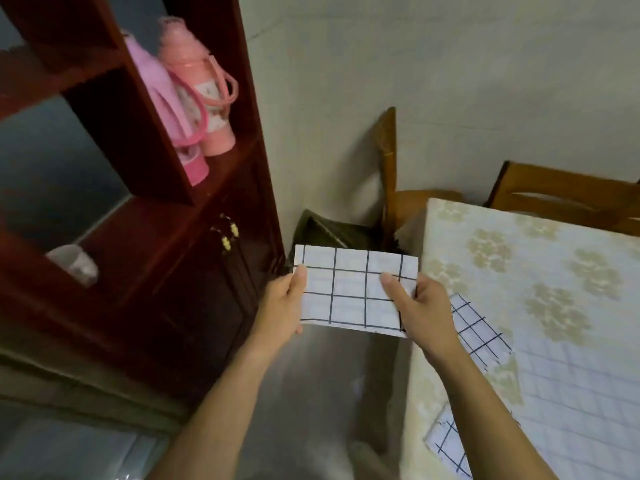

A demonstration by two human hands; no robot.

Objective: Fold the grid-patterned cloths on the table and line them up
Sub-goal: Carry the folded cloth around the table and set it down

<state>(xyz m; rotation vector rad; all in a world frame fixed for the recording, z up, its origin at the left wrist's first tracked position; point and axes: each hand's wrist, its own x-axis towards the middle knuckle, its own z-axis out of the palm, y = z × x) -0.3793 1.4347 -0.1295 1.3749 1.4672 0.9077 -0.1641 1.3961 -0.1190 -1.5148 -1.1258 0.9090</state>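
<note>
We are holding a folded grid-patterned cloth [353, 292] up in the air, just off the worktop's [519, 244] left edge and over the floor. Our left hand [282, 306] is pinching the cloth's left side, thumb on the front and fingers curled behind. Our right hand [424, 306] is pinching the right side in the same way. A second grid cloth [479, 329] is lying on the worktop by its left edge, just beyond our right wrist. A third grid cloth [450, 445] is lying nearer us along that edge, beside our right forearm. A dark red cabinet [156, 289] is standing to the left, carrying two pink flasks [207, 98].
</note>
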